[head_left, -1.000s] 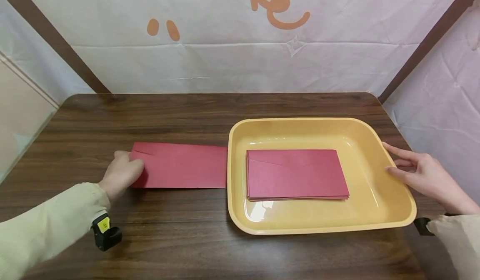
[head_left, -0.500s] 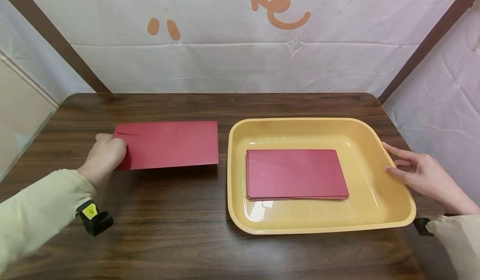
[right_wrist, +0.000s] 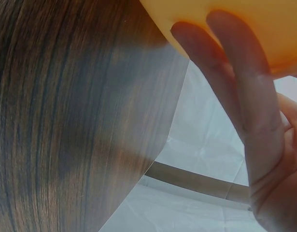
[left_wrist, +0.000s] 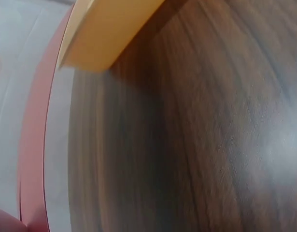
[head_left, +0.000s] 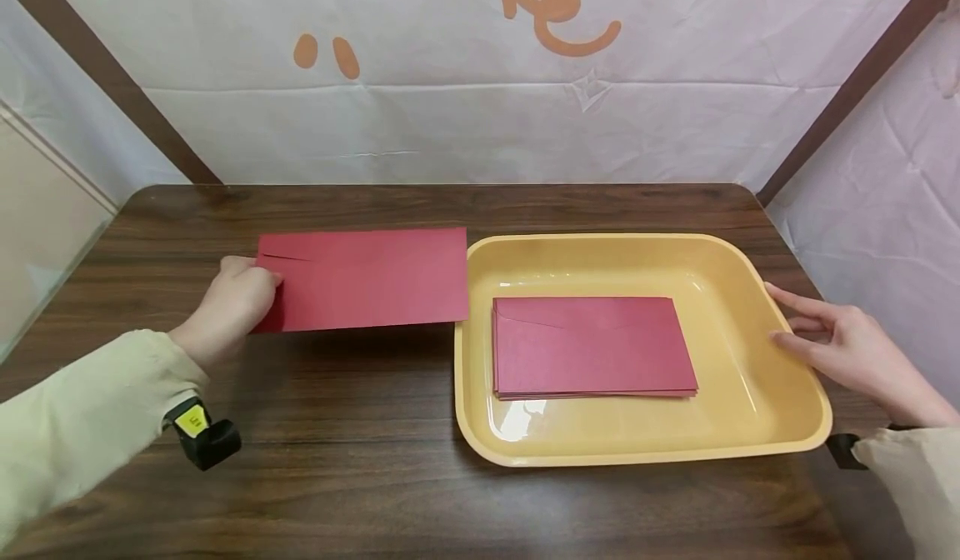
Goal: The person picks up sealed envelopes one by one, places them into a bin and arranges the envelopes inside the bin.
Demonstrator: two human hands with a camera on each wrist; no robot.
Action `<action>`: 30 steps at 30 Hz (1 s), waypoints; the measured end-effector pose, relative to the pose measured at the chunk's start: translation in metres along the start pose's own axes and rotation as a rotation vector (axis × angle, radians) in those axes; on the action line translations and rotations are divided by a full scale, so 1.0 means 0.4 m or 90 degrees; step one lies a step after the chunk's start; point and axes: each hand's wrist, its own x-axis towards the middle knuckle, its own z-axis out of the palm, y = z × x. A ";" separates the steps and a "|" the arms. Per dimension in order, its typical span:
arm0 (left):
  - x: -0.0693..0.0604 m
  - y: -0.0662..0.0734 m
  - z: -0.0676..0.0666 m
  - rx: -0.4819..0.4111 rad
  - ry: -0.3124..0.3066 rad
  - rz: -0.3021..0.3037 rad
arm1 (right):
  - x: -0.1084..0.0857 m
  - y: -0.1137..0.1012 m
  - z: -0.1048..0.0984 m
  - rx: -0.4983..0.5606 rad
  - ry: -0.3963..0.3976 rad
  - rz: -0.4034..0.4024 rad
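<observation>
Pinched at its left end by my left hand [head_left: 234,303], a red envelope [head_left: 367,278] is held above the table, its right end just over the tray's left rim. In the left wrist view the envelope [left_wrist: 35,130] appears nearly edge-on. A yellow tray [head_left: 600,435] holds a stack of red envelopes [head_left: 592,345], lying flat left of the tray's middle. My right hand [head_left: 862,356] grips the tray's right rim, thumb on the inner side and fingers outside. The right wrist view shows fingers [right_wrist: 249,72] against the tray's outer wall [right_wrist: 283,34].
Everything stands on a dark wood-grain table [head_left: 360,477]. Behind it hangs a white cloth backdrop [head_left: 450,127] with orange prints, and another cloth hangs at the right. A black wrist device [head_left: 206,435] is strapped near the left sleeve.
My left hand has lifted the red envelope off the table, moving first left and away from me, then right so its end overlaps the tray's rim. The right hand and tray stay put.
</observation>
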 end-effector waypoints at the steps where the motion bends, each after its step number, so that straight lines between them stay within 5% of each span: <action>1: -0.003 0.005 0.007 -0.004 -0.005 -0.002 | 0.000 0.000 0.000 -0.001 0.001 -0.001; 30: -0.083 0.145 0.203 -0.131 -0.132 0.056 | 0.000 0.002 0.000 0.005 -0.001 -0.001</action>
